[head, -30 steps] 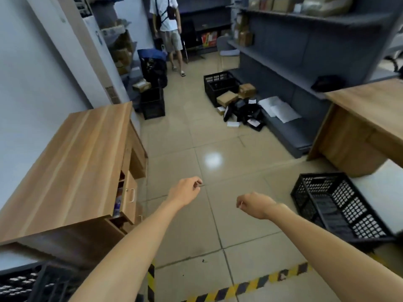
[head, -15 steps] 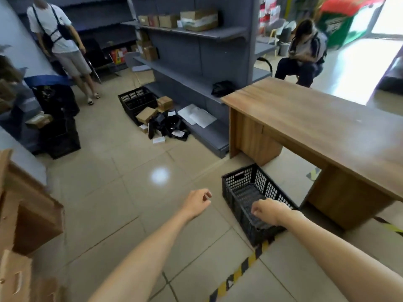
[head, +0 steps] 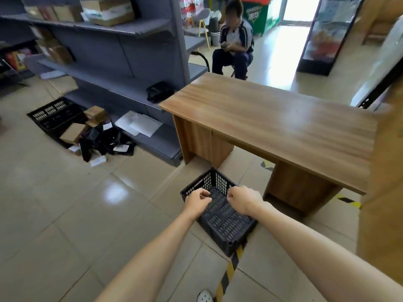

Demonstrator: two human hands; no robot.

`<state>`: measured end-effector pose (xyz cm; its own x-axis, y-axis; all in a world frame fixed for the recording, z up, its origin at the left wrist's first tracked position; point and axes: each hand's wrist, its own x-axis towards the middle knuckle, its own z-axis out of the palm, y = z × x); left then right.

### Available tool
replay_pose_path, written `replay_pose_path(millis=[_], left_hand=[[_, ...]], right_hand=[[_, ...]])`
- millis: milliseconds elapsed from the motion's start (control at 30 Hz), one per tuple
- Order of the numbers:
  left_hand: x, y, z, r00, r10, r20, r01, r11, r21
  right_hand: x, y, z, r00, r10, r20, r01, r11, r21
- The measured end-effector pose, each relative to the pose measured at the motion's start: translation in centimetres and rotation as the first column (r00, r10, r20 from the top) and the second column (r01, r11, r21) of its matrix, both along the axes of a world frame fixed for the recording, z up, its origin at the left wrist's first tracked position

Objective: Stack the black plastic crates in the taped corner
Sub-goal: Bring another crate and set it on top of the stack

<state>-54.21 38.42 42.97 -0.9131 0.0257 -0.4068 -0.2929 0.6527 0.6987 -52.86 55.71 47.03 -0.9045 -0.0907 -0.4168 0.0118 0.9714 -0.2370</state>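
Note:
A black plastic crate (head: 226, 223) sits upright on the floor tiles, its near corner over a strip of yellow-and-black tape (head: 231, 267). My left hand (head: 197, 202) hovers over its left rim with fingers curled and holds nothing. Just above the right rim is my right hand (head: 244, 199), also curled and holding nothing. Neither hand seems to touch the crate. A second black crate (head: 52, 114) lies far left by the shelving, partly covered by boxes.
A wooden desk (head: 283, 127) stands right behind the crate. Grey shelving (head: 113, 62) runs along the left, with cardboard boxes and black bags (head: 102, 138) heaped at its foot. A person sits on a chair (head: 234, 46) beyond the desk. My shoe (head: 205, 296) shows at the bottom.
The view has swung right and closer to the crate by the desk. Both hands have moved forward and together, from beside the crate to over its rims.

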Motion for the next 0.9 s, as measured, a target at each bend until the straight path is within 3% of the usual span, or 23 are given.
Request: replay_pose_path(millis=[233, 400, 600, 700, 900], left_hand=[[-12.4, -1.7, 0.3, 0.998, -0.060, -0.011, 0.060, 0.998, -0.025], [-16.1, 0.7, 0.2, 0.995, -0.098, 0.008, 0.098, 0.995, 0.005], [-17.4, 2.4, -1.8, 0.969, -0.193, 0.153, 0.200, 0.979, -0.034], [-18.6, 2.5, -2.8, 0.962, -0.157, 0.222, 0.177, 0.981, -0.073], [-21.4, 5.8, -4.5, 0.959, -0.085, 0.271, 0.125, 0.983, -0.136]], right_hand=[[-9.4, 1.2, 1.3, 0.994, -0.101, -0.050, 0.100, 0.995, -0.015], [-12.9, 2.6, 0.1, 0.995, -0.101, 0.012, 0.101, 0.995, -0.009], [-16.4, 5.5, -2.8, 0.972, 0.021, 0.233, -0.009, 0.999, -0.053], [-19.0, 7.6, -3.9, 0.926, 0.134, 0.352, -0.111, 0.990, -0.086], [-24.8, 11.0, -5.7, 0.922, 0.214, 0.322, -0.192, 0.977, -0.097]])
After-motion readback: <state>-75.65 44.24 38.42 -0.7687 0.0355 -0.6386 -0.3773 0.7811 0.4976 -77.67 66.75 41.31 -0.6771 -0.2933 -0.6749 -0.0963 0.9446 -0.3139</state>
